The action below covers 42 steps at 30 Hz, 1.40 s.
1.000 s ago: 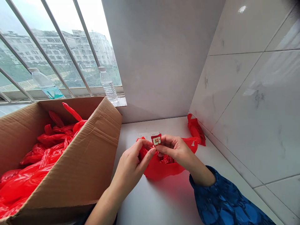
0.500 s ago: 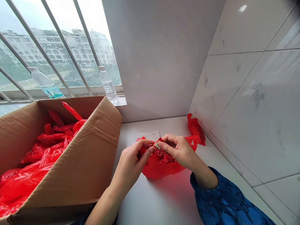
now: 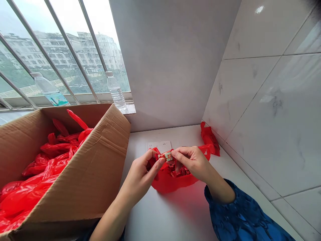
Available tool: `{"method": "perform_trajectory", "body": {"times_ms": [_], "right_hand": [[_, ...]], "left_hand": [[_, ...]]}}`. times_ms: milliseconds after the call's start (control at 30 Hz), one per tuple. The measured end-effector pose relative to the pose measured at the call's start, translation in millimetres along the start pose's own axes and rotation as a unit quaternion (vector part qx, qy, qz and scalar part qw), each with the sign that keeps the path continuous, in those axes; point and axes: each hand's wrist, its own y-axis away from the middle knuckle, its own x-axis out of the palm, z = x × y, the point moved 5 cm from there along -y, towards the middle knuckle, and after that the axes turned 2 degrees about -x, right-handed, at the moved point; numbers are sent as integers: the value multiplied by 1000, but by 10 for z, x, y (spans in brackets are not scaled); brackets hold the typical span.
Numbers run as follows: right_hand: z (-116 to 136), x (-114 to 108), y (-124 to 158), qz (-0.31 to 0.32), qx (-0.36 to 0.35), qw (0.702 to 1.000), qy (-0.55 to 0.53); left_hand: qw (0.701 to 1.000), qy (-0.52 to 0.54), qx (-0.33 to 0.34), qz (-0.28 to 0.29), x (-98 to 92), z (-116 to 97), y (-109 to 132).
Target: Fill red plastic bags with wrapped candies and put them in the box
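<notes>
Between my two hands is a small wrapped candy (image 3: pixel 166 156) with a red, white and green wrapper. My left hand (image 3: pixel 145 170) pinches its left end between thumb and fingers. The right end is pinched by my right hand (image 3: pixel 193 162). Both hands hover over an open red plastic bag (image 3: pixel 173 182), which holds several more red-wrapped candies (image 3: pixel 180 171). Part of the bag and its contents is hidden behind my fingers.
At the left stands an open cardboard box (image 3: pixel 100 167) full of tied red plastic bags (image 3: pixel 57 150). A white paper (image 3: pixel 160 145) lies behind the open bag, and a crumpled red bag (image 3: pixel 210 138) sits by the tiled wall. Plastic bottles (image 3: pixel 116 92) stand on the windowsill.
The candy has turned so that more of its printed wrapper faces me, and my fingertips have moved slightly apart toward its ends. The box and bags stay put.
</notes>
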Motion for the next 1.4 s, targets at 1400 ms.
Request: {"method": "perform_trajectory", "body": {"times_ms": [1400], "right_hand": [[20, 131, -14, 36, -39, 998, -24]], "left_hand": [[987, -63, 121, -88, -13, -132, 19]]}}
